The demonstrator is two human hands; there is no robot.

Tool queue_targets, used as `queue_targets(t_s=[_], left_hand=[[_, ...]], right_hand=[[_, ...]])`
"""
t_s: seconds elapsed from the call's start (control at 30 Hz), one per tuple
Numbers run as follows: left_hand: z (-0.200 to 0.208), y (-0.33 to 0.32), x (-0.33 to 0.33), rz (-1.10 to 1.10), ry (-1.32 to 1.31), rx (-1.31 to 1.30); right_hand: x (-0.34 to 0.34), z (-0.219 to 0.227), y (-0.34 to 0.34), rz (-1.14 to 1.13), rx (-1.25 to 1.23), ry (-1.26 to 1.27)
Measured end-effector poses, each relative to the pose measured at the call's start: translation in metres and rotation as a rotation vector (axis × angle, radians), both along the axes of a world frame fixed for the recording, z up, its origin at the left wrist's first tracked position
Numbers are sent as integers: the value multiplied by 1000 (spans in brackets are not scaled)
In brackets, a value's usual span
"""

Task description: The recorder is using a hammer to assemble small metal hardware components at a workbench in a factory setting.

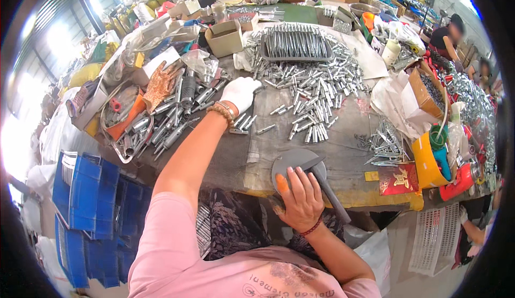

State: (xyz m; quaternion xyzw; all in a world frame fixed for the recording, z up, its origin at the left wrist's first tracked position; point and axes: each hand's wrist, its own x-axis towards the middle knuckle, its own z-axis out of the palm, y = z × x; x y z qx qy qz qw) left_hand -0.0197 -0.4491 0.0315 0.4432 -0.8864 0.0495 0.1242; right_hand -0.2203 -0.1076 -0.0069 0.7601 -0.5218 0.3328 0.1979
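Many metal pieces (328,86) lie loose ahead, seemingly left to do; the rows (296,42) in the tray (298,59) look done; my gloved left hand (238,93) is beside loose ones, grip I can't tell; my right hand (303,204) rests on the grey disc (285,160), fingers slightly apart.

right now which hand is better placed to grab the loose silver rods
Likely left: the gloved left hand is near the loose silver rods; the right hand is farther, over the grey disc.
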Motion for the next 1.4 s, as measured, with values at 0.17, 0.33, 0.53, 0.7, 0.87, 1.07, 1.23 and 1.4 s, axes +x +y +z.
queue_targets(t_s=[0.17,0.33,0.53,0.7,0.87,1.07,1.23,1.4], left_hand=[[40,44,-3,-18,207,192],[31,114,10,-273,151,371],[41,92,10,64,429,369],[6,24,-2,267,489,317],[19,28,-33,422,204,388],[6,41,-51,385,196,227],[11,25,-27,342,151,264],[25,48,37,273,263,162]], right_hand=[[-3,-1,-1,-13,18,-10],[-2,4,1,60,73,-45],[-4,6,6,74,81,-128],[-4,5,5,52,52,-99],[-3,8,3,58,76,-111],[-3,7,2,76,68,-114],[-2,8,2,84,50,-133],[-1,8,1,80,37,-144]])
